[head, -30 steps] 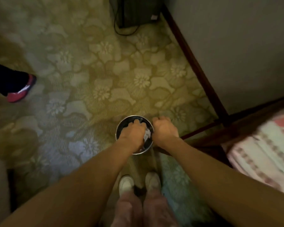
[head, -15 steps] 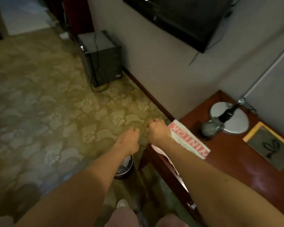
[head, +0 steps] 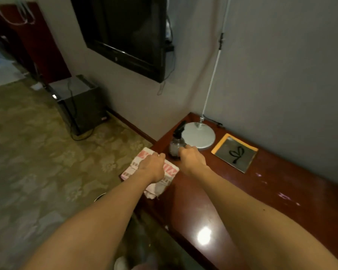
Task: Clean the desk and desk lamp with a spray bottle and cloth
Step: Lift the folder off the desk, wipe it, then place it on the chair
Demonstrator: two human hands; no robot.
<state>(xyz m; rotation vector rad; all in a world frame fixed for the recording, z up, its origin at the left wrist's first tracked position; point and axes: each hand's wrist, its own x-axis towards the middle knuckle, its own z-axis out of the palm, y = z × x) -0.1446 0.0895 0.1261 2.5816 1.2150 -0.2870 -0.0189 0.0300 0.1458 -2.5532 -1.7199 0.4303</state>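
A dark red wooden desk runs along the wall on the right. At its left end lies a pink and white cloth, partly hanging over the edge. My left hand rests on the cloth, knuckles up, fingers loosely bent. Just behind the cloth stands a clear spray bottle with a black trigger head. My right hand reaches its right side, fingertips at the bottle, not wrapped round it. The desk lamp has a round silver base behind the bottle and a thin white pole rising up the wall.
A yellow-edged dark tray lies on the desk right of the lamp. A black screen hangs on the wall above. A dark box with a cable stands on the patterned carpet. A metal bin's rim shows below my left forearm.
My view has risen from the bin on the floor to the desk. Both hands have left the bin and moved up and right, onto the cloth and to the spray bottle.
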